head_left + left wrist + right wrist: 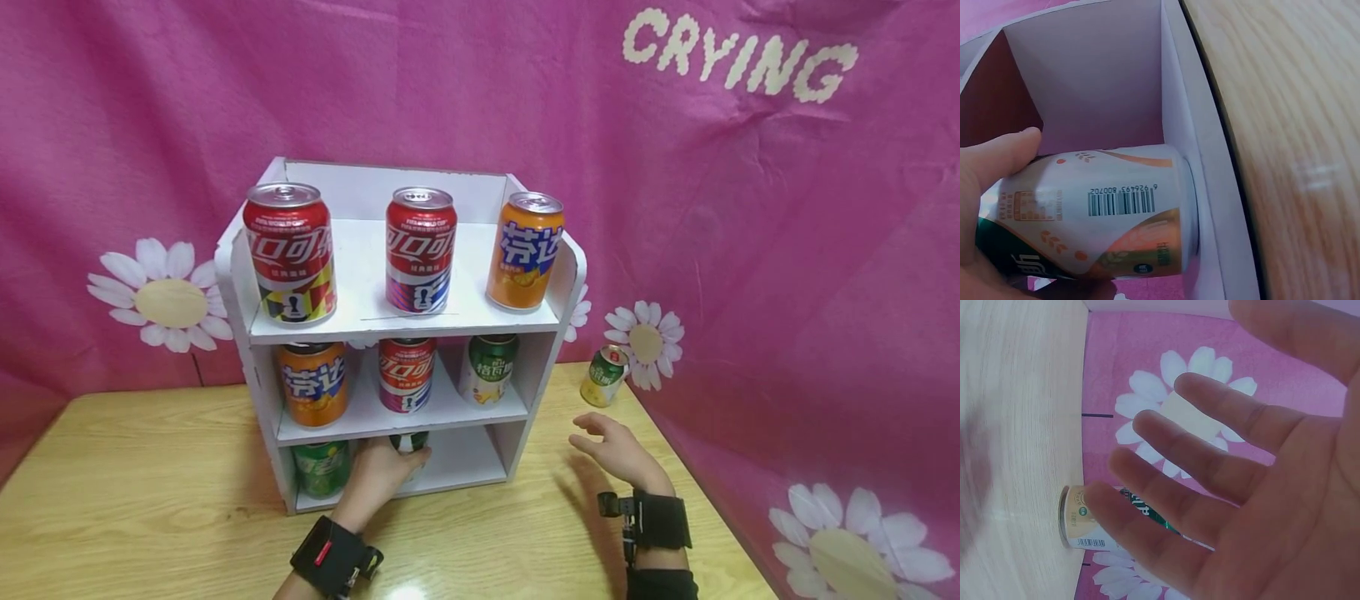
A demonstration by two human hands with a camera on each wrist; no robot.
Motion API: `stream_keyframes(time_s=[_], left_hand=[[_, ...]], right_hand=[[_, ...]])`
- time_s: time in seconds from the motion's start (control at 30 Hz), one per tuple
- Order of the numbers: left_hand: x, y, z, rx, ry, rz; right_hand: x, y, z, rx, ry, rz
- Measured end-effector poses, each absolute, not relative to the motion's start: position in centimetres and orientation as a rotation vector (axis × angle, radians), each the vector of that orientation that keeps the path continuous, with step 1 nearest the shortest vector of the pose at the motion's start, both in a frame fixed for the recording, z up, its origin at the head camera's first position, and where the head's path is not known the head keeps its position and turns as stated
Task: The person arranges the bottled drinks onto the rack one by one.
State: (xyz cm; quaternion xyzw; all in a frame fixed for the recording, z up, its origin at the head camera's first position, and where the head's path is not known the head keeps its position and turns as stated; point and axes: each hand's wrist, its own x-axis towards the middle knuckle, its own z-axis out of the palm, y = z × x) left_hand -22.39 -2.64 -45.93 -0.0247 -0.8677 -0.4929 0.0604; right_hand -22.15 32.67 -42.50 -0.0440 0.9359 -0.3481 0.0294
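Observation:
My left hand (381,468) reaches into the bottom level of a white three-level shelf (420,328) and grips a green and white drink can (1122,212). In the left wrist view the can's base meets the shelf board, with thumb and fingers wrapped round its upper part. Most of this can is hidden by the hand in the head view. Over the table on the right, my right hand (618,450) is held with its fingers loosely spread and nothing in them. Beyond it a green and yellow can (604,377) stands upright on the table, apart from the hand.
On the top level stand two red cola cans (422,250) and an orange soda can (527,252). The middle level holds an orange can (313,383), a red can (407,375) and a green-white can (489,369). A green can (321,468) stands at bottom left. Pink cloth (450,83) hangs behind.

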Motion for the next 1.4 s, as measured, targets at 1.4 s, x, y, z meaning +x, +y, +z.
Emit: stream_keyframes(time_s=[1.4], left_hand=[[-22.43,-2.96,-46.18,-0.165,-2.579,-1.436]], right_hand=[[-22.24,32.89,-42.77,-0.126,2.839,-1.123]])
